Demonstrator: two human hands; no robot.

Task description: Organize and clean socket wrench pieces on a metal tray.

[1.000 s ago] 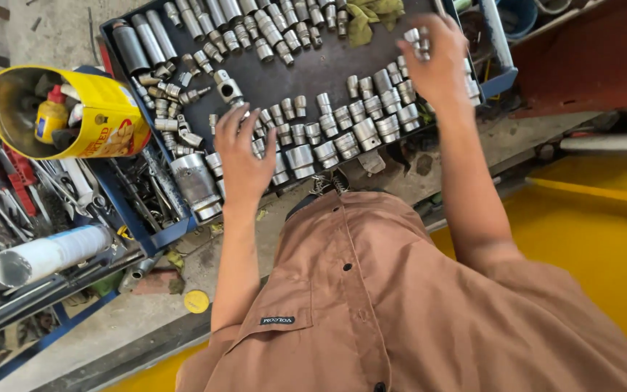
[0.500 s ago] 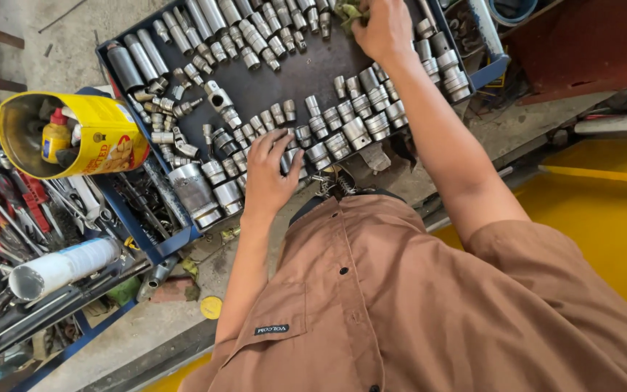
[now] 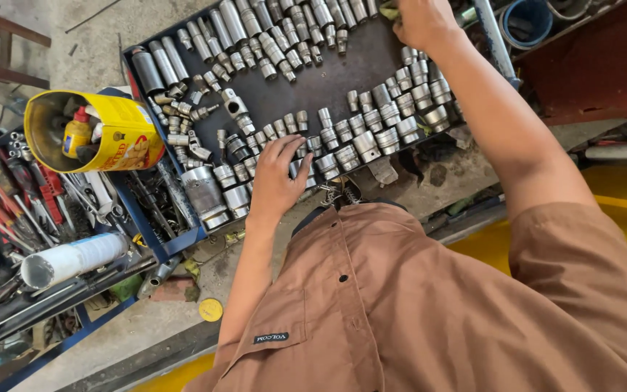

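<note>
At frame centre, my left hand (image 3: 279, 178) lies spread, fingers apart, on the sockets (image 3: 342, 134) in the dark tray (image 3: 328, 80); my right hand (image 3: 422, 22), top edge, grip hidden.

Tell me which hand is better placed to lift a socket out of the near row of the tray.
Left, probably. The left hand lies flat on the near row of sockets, fingers touching them. The right hand is stretched to the far edge of the tray, away from that row.
</note>
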